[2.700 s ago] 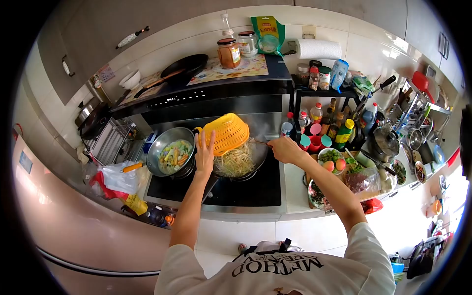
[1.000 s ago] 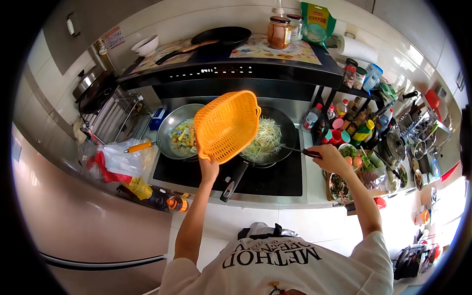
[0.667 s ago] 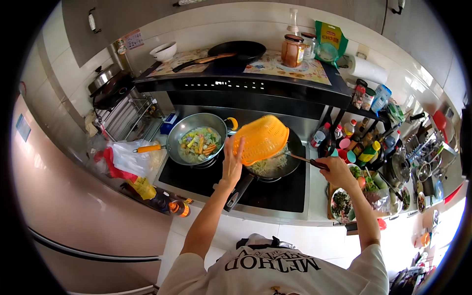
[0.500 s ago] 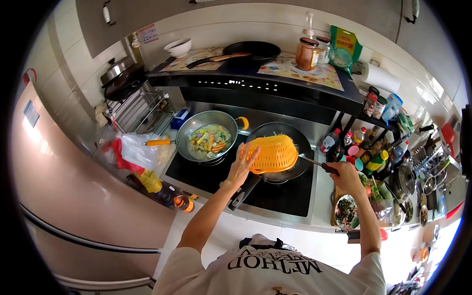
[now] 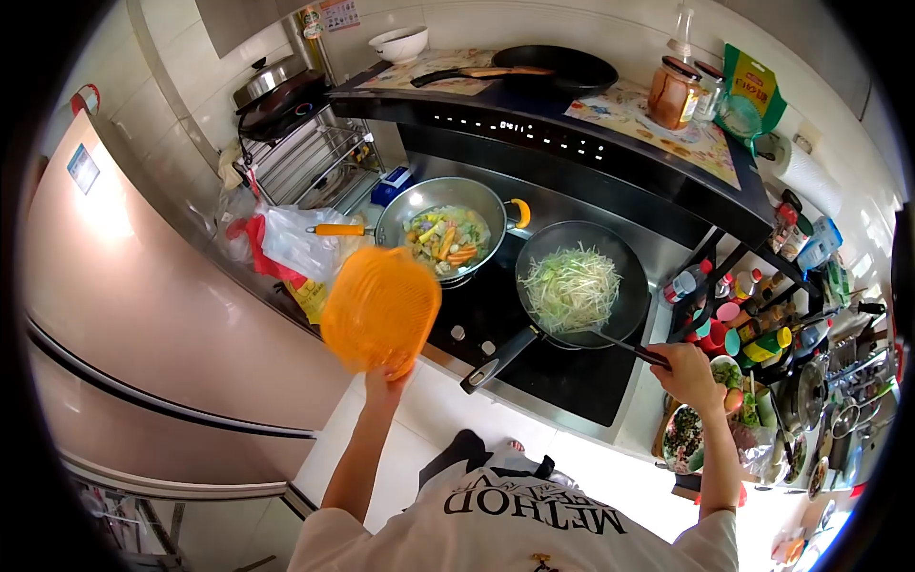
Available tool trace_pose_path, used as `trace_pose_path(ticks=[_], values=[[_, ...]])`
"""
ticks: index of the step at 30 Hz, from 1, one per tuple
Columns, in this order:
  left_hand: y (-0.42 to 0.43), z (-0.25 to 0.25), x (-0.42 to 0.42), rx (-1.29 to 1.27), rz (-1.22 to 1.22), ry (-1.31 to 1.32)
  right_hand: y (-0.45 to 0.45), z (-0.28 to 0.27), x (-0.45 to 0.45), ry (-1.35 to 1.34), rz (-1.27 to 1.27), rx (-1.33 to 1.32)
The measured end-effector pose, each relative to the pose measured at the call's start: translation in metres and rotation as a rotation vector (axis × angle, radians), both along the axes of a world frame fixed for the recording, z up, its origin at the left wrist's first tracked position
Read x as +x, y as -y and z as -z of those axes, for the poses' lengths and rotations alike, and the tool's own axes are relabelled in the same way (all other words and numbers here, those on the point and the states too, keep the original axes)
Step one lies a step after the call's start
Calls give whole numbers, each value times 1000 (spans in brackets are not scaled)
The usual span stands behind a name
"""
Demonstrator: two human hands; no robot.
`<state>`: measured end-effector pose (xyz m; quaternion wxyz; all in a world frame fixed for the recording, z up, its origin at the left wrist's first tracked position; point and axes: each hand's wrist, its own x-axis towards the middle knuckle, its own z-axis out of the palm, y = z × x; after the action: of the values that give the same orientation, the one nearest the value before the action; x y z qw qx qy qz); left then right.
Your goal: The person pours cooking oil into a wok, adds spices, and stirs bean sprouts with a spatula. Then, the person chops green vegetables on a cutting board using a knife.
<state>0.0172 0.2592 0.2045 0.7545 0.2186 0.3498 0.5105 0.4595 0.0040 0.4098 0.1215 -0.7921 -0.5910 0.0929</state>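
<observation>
An orange plastic colander [image 5: 381, 307] is in my left hand [image 5: 387, 383], closed on its near rim; it is tilted and slightly blurred, left of the stove's front edge. My right hand [image 5: 690, 375] grips the dark handle of a spatula [image 5: 650, 356], whose blade end is hidden at the shredded vegetables. A heap of pale green and white shreds [image 5: 572, 289] lies in the black frying pan [image 5: 633, 276] on the right burner. On the left burner, a steel wok [image 5: 405, 205] holds vegetable pieces in liquid [image 5: 448, 238].
The frying pan's handle [image 5: 499, 360] points toward my body. Above the stove, the range hood [image 5: 572, 143] carries another pan [image 5: 572, 67] and jars. Bottles [image 5: 762, 345] and a plate of chopped food [image 5: 683, 434] crowd the right side. The refrigerator [image 5: 181, 286] stands left.
The colander has moved left and toward me, away from above the frying pan, uncovering the heap of shreds. My right hand still holds the spatula at the pan. The view has shifted.
</observation>
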Motion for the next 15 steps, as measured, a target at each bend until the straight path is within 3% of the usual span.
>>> trace_pose_path(ticks=[4,8,15], values=[[-34,63,-71,-189,-262,-42,-14,37,-4,234,-24,-123],[-97,103,-107,-267,-218,103,-27,15,-21,243,47,-178],[-170,111,-135,-198,-95,59,-36,-23,-46,278,204,-171]])
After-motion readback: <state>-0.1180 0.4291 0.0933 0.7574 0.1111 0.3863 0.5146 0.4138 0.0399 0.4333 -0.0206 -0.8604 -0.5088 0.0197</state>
